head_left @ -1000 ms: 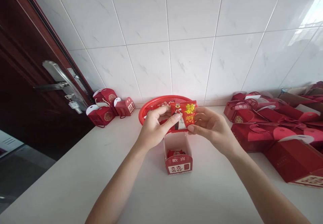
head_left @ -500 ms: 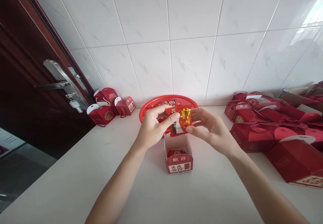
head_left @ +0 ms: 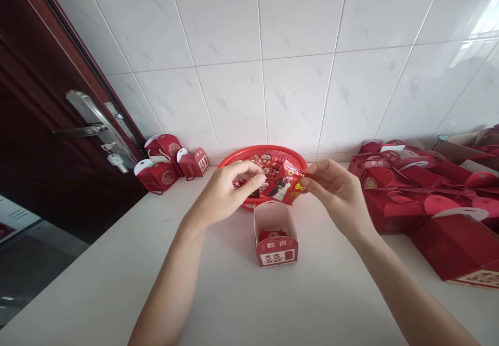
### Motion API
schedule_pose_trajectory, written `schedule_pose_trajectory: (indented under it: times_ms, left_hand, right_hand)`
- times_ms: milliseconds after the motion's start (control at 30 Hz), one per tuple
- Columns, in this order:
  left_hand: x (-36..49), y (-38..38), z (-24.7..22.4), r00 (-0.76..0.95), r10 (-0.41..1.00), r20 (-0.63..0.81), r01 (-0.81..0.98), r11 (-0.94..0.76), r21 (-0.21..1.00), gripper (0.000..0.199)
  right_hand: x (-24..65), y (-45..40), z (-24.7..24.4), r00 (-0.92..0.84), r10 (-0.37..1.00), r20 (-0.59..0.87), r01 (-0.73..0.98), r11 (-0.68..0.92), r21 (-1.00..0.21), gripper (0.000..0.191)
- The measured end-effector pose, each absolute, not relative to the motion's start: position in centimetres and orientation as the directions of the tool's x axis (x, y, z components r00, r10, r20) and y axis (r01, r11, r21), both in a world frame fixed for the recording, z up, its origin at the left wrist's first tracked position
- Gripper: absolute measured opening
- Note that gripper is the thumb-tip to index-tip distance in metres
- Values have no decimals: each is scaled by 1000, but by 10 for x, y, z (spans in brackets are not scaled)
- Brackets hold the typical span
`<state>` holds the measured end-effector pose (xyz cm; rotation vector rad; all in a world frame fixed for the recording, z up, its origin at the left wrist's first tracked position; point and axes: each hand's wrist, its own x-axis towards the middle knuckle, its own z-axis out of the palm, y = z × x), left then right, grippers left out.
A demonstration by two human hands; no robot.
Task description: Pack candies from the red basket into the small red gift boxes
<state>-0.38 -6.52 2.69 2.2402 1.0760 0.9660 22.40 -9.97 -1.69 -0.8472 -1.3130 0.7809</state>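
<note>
Hanging between hands [head_left: 224, 192] [head_left: 339, 195]: red packet [head_left: 287, 184]

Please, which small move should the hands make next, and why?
Perhaps the right hand should lower the red packet into the small box: only this hand pinches the packet, the left hand seems to hold nothing, and the box stands open, with red items inside.

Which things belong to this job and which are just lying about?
Seemingly in use:
shiny red plastic packet in right hand
open red cardboard box
round red plastic basket

Probably not:
red cardboard boxes at left
red cardboard boxes at right
silver metal keys
</note>
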Motion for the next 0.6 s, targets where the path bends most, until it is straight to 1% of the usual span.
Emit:
schedule_pose_trajectory:
  times_ms: [67, 133, 167, 233, 300, 400, 500, 600]
  left_hand:
    - [-14, -63, 31, 513, 819, 257, 593, -555, 583, 31]
    - [-21, -61, 32, 575, 812, 97, 679, -540, 497, 30]
    - [-23, -60, 31, 600, 799, 31, 701, -544, 461, 28]
    - [-22, -58, 27, 638, 768, -55, 715, -565, 413, 23]
    - [-18, -56, 23, 666, 740, -92, 709, -590, 388, 21]
    - [-9, -55, 18, 672, 728, -138, 715, -588, 378, 23]
    - [-4, -54, 16, 652, 731, -202, 737, -547, 397, 27]
    - [-3, -53, 15, 588, 770, -248, 793, -487, 367, 36]
  right_hand:
    - [220, -99, -19, 101, 867, 488, -11, 492, -871, 19]
    - [215, -99, -22, 25, 873, 487, 38, 486, -873, 15]
    - [213, -99, -23, -20, 875, 484, 77, 484, -871, 13]
    - [210, -99, -25, -103, 872, 478, 166, 489, -856, 8]
    - [210, -100, -27, -172, 866, 469, 255, 499, -828, 7]
    - [214, -100, -28, -243, 858, 453, 359, 513, -780, 7]
    - [219, -100, -26, -267, 852, 450, 411, 523, -747, 6]
    - [223, -100, -23, -269, 851, 451, 451, 525, -721, 7]
